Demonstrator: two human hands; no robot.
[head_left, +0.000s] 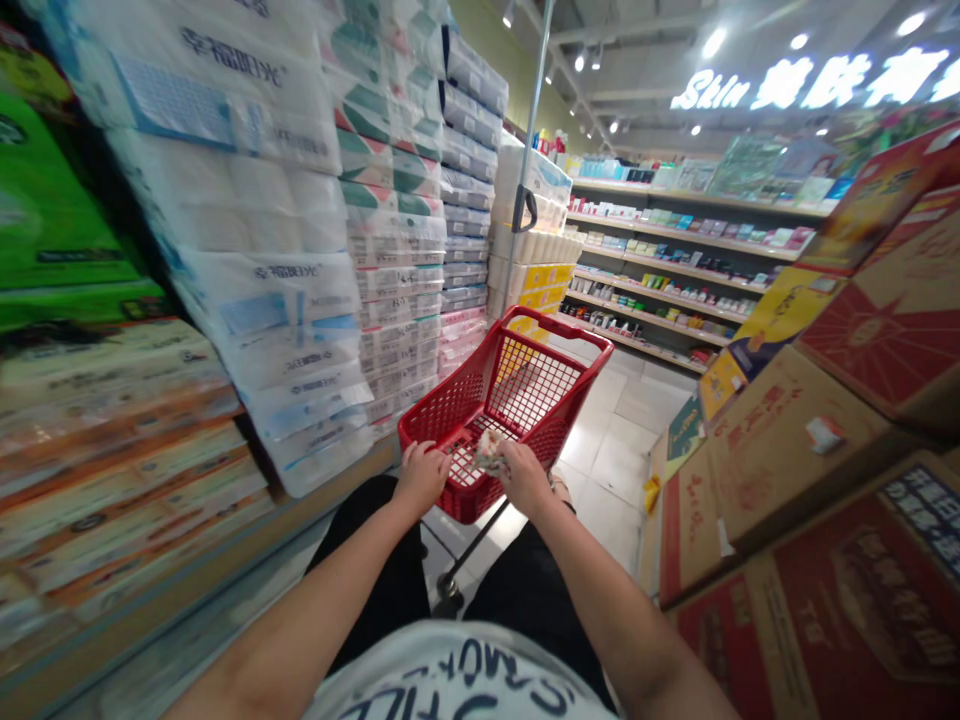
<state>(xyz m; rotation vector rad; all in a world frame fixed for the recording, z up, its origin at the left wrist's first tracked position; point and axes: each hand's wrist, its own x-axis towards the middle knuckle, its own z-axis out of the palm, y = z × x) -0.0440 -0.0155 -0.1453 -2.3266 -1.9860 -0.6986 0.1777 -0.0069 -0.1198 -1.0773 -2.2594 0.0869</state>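
In front of my legs stands a red plastic shopping cart (pixel 459 400) with latticed walls and a handle at its far end. My left hand (pixel 422 478) rests at the cart's near rim on the left, its fingers curled over the edge. Above the near end of the basket, my right hand (pixel 523 480) grips a small crumpled packet (pixel 490 450) of whitish, green and reddish colours. What exactly the packet contains is too small to make out. A wheel (pixel 448 590) of the cart shows between my legs.
Tall stacks of wrapped toilet paper rolls (pixel 289 290) line the left side, with orange-and-white tissue packs (pixel 142 470) nearer. Cardboard cartons (pixel 799 440) are piled on the right. Shelves of small goods (pixel 675 260) cross the far end, beyond a tiled floor (pixel 600 425) and a metal pole (pixel 535 110).
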